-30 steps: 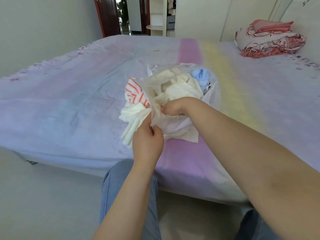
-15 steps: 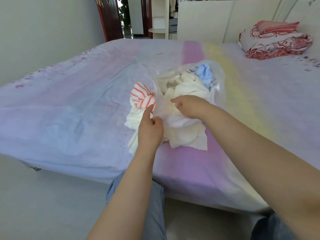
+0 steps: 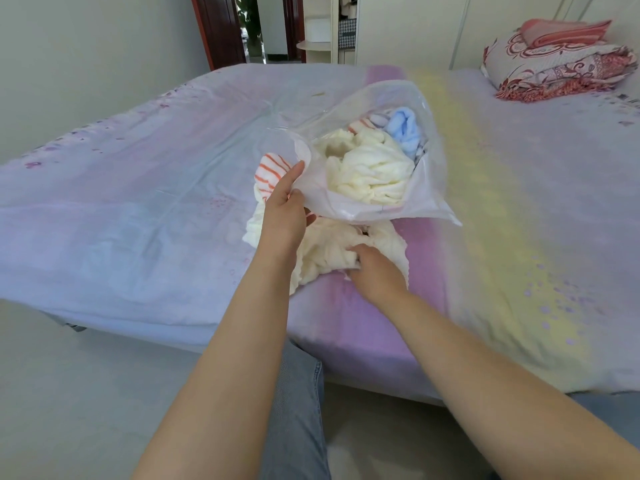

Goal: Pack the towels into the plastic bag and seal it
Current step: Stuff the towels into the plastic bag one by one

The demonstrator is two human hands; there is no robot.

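Note:
A clear plastic bag (image 3: 429, 188) is lifted off the bed with its mouth facing me. Inside lie cream towels (image 3: 370, 171), a blue towel (image 3: 401, 129) and a striped one. My left hand (image 3: 285, 216) grips the bag's left rim and holds it open. Below the bag a cream towel (image 3: 325, 251) lies crumpled on the bed, and my right hand (image 3: 372, 268) grips it from the near side. An orange-striped towel (image 3: 272, 173) sits behind my left hand, outside the bag.
Everything rests on a wide bed (image 3: 138, 209) with a pastel purple and yellow sheet. Folded red-patterned bedding (image 3: 557, 57) lies at the far right corner. A doorway (image 3: 256, 26) opens beyond the bed. My knees are at the bed's near edge.
My right hand has left the bag's mouth and dropped to the cream towel on the bed. My left hand has raised the bag's rim, opening the mouth wider.

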